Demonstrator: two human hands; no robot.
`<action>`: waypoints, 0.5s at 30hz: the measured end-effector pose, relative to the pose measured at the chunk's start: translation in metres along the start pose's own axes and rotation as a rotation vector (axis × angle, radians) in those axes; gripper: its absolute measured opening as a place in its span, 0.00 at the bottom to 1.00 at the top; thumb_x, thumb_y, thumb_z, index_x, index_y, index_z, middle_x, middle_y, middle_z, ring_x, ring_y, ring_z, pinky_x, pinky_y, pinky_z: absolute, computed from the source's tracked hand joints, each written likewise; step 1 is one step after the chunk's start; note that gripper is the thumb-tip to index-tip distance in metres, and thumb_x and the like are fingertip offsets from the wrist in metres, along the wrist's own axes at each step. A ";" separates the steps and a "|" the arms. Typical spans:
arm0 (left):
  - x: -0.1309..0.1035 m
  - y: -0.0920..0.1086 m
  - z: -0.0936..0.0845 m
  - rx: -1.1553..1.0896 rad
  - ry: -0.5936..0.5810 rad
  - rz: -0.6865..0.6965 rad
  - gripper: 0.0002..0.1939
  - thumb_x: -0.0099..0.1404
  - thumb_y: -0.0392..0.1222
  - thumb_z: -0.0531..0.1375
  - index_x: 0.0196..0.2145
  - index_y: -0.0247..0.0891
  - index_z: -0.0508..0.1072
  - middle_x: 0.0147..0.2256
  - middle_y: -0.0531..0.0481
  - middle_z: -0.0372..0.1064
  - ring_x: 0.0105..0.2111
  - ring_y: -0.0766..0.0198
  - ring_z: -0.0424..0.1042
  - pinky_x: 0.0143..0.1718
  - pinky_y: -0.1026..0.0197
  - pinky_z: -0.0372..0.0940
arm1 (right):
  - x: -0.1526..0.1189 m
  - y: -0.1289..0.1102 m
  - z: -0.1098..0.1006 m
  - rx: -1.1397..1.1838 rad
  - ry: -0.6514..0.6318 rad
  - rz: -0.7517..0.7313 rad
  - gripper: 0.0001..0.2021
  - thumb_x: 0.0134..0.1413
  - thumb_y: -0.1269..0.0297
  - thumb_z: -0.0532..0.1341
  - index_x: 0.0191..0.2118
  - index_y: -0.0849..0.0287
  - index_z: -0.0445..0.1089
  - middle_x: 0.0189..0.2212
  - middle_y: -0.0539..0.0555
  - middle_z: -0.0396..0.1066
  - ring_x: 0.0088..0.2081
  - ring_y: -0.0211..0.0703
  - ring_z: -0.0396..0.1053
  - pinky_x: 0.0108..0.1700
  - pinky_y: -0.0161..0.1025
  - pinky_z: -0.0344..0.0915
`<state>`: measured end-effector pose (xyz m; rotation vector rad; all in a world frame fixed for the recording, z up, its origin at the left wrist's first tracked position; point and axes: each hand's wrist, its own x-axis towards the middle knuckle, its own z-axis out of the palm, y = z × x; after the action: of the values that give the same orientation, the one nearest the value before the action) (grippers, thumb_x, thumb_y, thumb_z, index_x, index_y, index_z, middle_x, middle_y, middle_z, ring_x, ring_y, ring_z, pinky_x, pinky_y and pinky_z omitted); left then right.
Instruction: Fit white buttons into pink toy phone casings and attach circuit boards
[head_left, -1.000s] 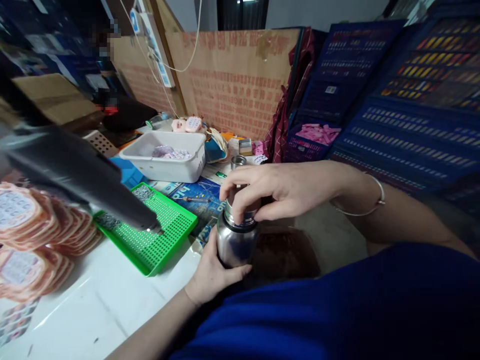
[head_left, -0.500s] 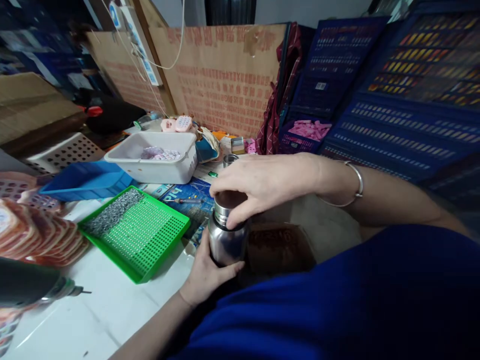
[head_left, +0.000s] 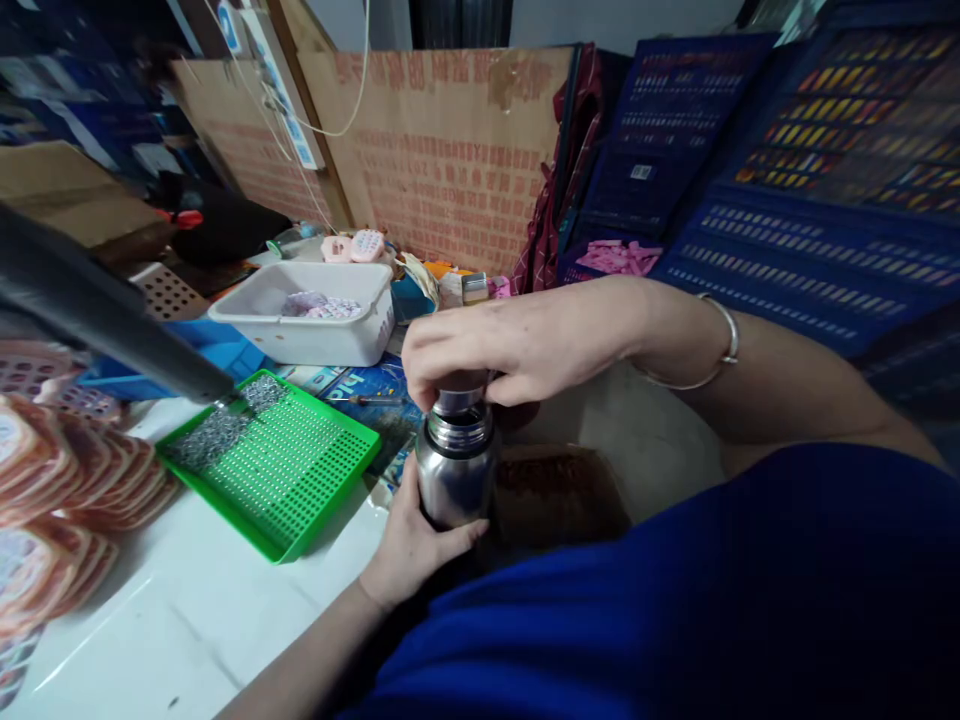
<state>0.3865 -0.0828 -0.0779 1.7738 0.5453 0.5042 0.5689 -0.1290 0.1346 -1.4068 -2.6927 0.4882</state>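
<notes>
A steel thermos bottle stands upright at the middle of the head view, its threaded neck uncovered. My left hand is wrapped round its lower body, thumb across the front. Just above the neck, my right hand grips the steel lid from the top with curled fingers. The lid is slightly tilted and a dark gap shows beneath it. My fingers hide most of the lid's upper part.
Left of the bottle, a green perforated tray holds small metal screws. An electric screwdriver reaches over it; whoever holds it is out of view. Behind are a white bin and a blue tray. Stacked pink plastic parts stand at left.
My right hand has raised the lid off the bottle's neck, baring the threads. My left hand stays put. The electric screwdriver has swung from the lower left to above the screws.
</notes>
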 end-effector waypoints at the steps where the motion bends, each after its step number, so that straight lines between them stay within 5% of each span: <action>1: 0.000 -0.001 0.000 -0.005 -0.003 0.002 0.43 0.45 0.52 0.68 0.55 0.34 0.56 0.51 0.37 0.65 0.53 0.48 0.66 0.56 0.47 0.59 | -0.001 0.004 -0.001 0.035 0.055 0.017 0.19 0.48 0.82 0.58 0.45 0.59 0.67 0.48 0.53 0.65 0.49 0.41 0.64 0.53 0.41 0.62; 5: -0.001 -0.003 0.000 -0.009 -0.006 0.012 0.44 0.44 0.52 0.69 0.55 0.35 0.58 0.51 0.38 0.66 0.53 0.47 0.67 0.56 0.46 0.60 | -0.002 0.043 0.010 0.279 0.437 0.126 0.24 0.49 0.70 0.63 0.54 0.57 0.62 0.52 0.51 0.63 0.54 0.41 0.61 0.57 0.43 0.60; 8: -0.002 -0.003 0.000 -0.027 -0.004 0.040 0.44 0.45 0.51 0.69 0.56 0.35 0.58 0.50 0.38 0.68 0.52 0.47 0.68 0.55 0.46 0.61 | 0.006 0.086 0.048 0.529 0.642 0.241 0.26 0.44 0.66 0.66 0.52 0.60 0.62 0.47 0.53 0.66 0.48 0.39 0.65 0.53 0.43 0.63; 12: -0.002 -0.004 0.000 -0.035 0.017 0.066 0.42 0.45 0.50 0.69 0.55 0.36 0.59 0.49 0.40 0.69 0.50 0.48 0.69 0.53 0.46 0.63 | 0.028 0.120 0.121 0.800 0.762 0.494 0.24 0.44 0.68 0.65 0.48 0.61 0.60 0.44 0.54 0.67 0.43 0.36 0.68 0.51 0.42 0.66; 15: -0.002 -0.007 0.000 -0.037 0.032 0.068 0.41 0.46 0.51 0.68 0.55 0.36 0.60 0.48 0.41 0.70 0.49 0.49 0.70 0.52 0.47 0.64 | 0.043 0.126 0.161 0.796 0.769 0.559 0.22 0.41 0.69 0.66 0.44 0.60 0.61 0.42 0.54 0.68 0.43 0.38 0.69 0.51 0.43 0.66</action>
<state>0.3840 -0.0824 -0.0850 1.7561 0.4962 0.5869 0.6111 -0.0667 -0.0602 -1.5830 -1.2777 0.7325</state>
